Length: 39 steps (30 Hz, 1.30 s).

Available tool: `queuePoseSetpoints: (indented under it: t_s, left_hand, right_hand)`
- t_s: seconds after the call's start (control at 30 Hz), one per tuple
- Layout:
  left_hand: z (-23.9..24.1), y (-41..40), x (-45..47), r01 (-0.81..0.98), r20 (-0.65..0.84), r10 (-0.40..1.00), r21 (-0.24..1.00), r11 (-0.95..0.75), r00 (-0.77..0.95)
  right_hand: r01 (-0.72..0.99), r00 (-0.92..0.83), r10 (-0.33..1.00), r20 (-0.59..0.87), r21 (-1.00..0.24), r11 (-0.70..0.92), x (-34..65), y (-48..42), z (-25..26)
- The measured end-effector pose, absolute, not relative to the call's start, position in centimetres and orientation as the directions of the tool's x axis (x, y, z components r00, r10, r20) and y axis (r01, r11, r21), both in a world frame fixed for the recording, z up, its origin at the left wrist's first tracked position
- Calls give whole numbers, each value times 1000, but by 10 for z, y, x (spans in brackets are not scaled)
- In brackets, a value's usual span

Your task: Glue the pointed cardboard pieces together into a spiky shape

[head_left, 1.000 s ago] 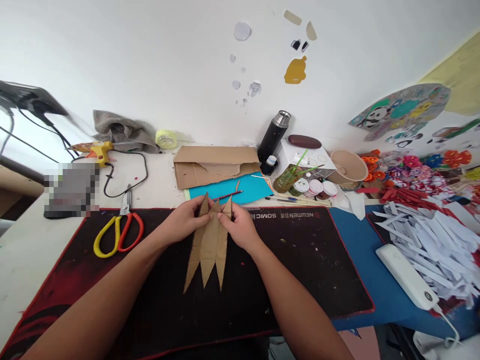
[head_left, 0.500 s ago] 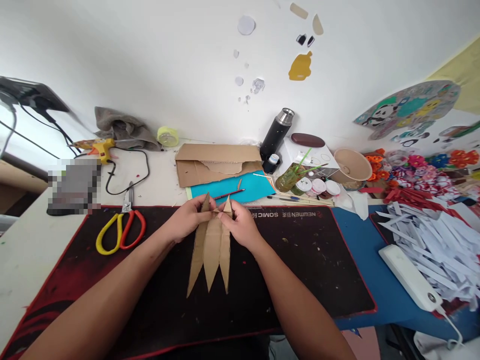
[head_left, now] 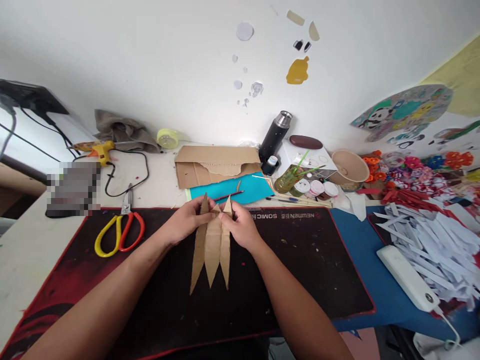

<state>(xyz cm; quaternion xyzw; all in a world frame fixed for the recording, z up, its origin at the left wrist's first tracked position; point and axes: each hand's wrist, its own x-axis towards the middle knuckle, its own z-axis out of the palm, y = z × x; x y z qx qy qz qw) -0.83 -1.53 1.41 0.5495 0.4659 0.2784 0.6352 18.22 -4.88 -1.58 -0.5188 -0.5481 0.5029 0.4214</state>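
Note:
Three long pointed cardboard strips (head_left: 213,245) are held side by side over the dark desk mat (head_left: 292,270), their lower points toward me. My left hand (head_left: 191,216) is closed on the left side of them, thumb across the front. Closed too, my right hand (head_left: 240,222) pinches the right side near the upper tips. Both thumbs nearly meet at the middle strip; the fingers behind the cardboard are hidden. Scissors (head_left: 123,225) with one yellow and one red handle lie left of my left hand. Beyond my hands rest a pencil (head_left: 228,194) and a blue sheet (head_left: 258,187).
Folded cardboard (head_left: 217,160) lies at the back by a black thermos (head_left: 275,135) and paint jars (head_left: 316,187). A yellow glue gun (head_left: 102,150) with its cord sits at the back left. On the right are white paper strips (head_left: 431,245) and a white corded device (head_left: 407,277).
The left strip's lower end has swung slightly right, toward the others. The middle strip's upper tip shows more between my thumbs. Both hands keep their hold; the view has tilted slightly.

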Motion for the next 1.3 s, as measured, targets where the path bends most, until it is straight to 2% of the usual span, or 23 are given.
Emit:
queuePoseSetpoints:
  t_s: [0.43,0.57,0.73,0.9,1.0,1.13,1.3]
  left_hand:
    - [7,-16,-5,183,-218,903,970,160,369]
    - [8,-16,-3,149,-217,916,973,176,337]
    - [6,-15,-5,65,-252,926,968,244,280]
    - [3,-15,-6,-69,-317,897,933,353,307]
    - [2,-16,-4,-63,-311,904,937,343,292]
    - [2,-16,0,66,-271,935,963,263,229]
    - [4,-16,3,349,-86,971,937,4,221]
  right_hand:
    - [194,-64,996,-56,-980,-43,181,-48,-19]
    - [119,-47,998,-48,-992,-42,179,-48,-20]
    - [-17,-129,985,-114,-993,-117,176,-50,-19]
    - [-54,-145,984,-101,-992,-110,177,-50,-16]
    - [-55,-173,980,-104,-992,-115,178,-51,-17]
    - [103,-123,991,-54,-994,-42,175,-53,-22]
    - [381,-60,998,-2,-924,22,172,-53,-22]
